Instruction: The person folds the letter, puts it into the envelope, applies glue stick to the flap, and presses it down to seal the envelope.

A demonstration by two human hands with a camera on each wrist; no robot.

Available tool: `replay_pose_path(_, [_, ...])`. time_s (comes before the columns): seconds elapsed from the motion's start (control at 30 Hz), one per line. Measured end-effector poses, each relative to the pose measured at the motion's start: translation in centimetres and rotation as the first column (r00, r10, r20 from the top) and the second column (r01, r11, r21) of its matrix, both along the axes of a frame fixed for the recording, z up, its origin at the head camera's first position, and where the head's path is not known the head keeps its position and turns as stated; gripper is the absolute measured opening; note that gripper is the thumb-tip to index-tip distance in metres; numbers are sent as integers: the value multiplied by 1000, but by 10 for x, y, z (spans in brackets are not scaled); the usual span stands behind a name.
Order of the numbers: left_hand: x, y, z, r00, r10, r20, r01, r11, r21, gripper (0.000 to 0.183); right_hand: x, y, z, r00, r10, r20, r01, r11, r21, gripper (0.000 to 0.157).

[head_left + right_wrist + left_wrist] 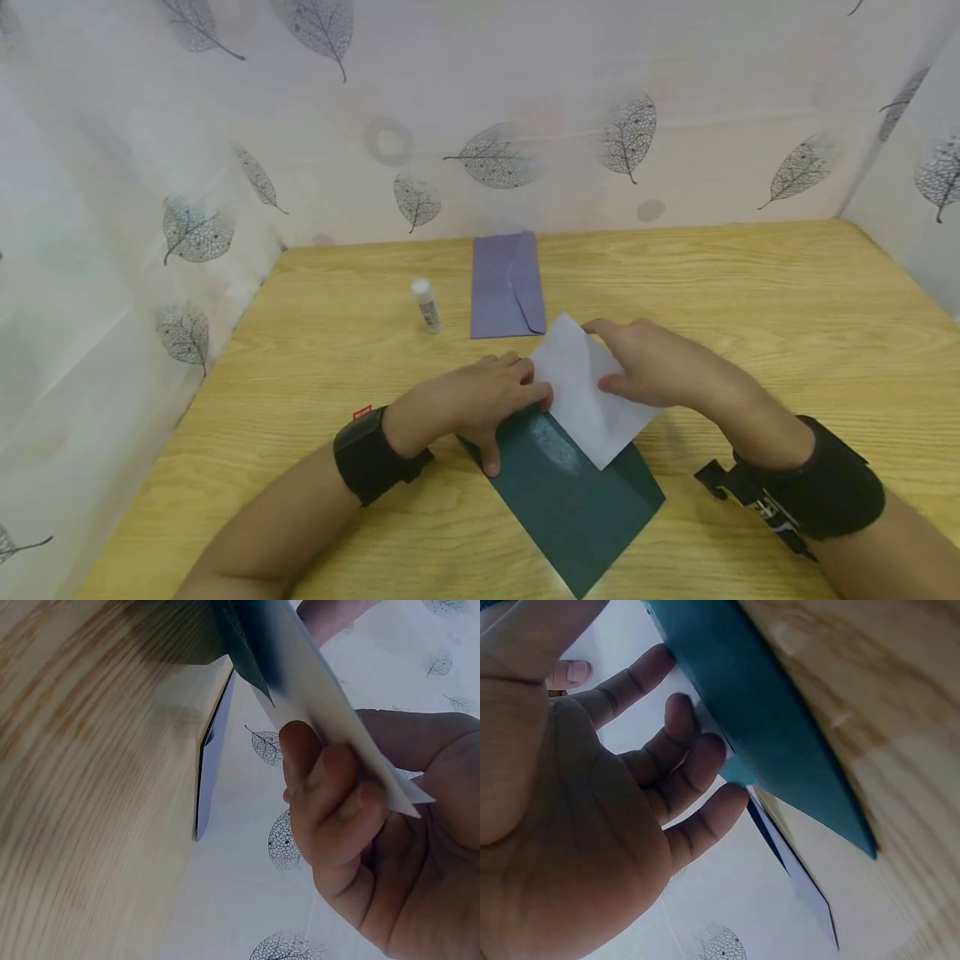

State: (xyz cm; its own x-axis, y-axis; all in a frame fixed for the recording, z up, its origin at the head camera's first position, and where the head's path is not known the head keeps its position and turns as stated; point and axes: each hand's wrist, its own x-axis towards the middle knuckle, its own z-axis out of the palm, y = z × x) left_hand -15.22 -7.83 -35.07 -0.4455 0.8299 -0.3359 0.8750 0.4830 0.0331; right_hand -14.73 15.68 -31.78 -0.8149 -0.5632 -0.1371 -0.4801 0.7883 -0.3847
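Observation:
A dark green sheet of paper (577, 508) lies slanted on the table, with a pale smeared patch on its face. Over its upper part stands a creased white paper (581, 387), partly raised. My right hand (660, 362) pinches the white paper near its right side, thumb on one face and fingers on the other, as the right wrist view shows. My left hand (498, 396) rests on the green sheet's upper left, fingertips against the edge of the white paper and thumb spread on the green. Whether the two papers are joined is hidden.
Farther back lies a purple envelope (498, 287) with its flap to the right. A white glue stick (427, 305) is to the left of it. A small red item (362, 412) shows behind the left wrist strap. Leaf-patterned sheeting (525, 100) borders the wooden table.

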Motion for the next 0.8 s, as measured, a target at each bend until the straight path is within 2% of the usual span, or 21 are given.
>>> replay_pose_path(0.17, [0,0,-2,997,-22,-70,24,999,39,95,0,-1,0,1000,-8,-14,7,1000,-13,59])
replay_pose_path(0.33, [-2,2,-4,987,-49,-152,62,995,79,91,1,-3,2,998,-44,-37,41,996,-77,55])
replay_pose_path(0.53, [-4,4,-2,984,-63,-168,87,986,140,79,1,-4,4,994,-89,-64,79,987,-139,51])
replay_pose_path(0.67, [-6,3,1,985,-53,-166,87,976,200,73,1,-4,5,987,-98,-124,76,982,-171,47])
replay_pose_path(0.8, [-7,0,5,976,-49,-213,104,961,255,65,1,-5,7,969,-120,-216,83,981,-173,40])
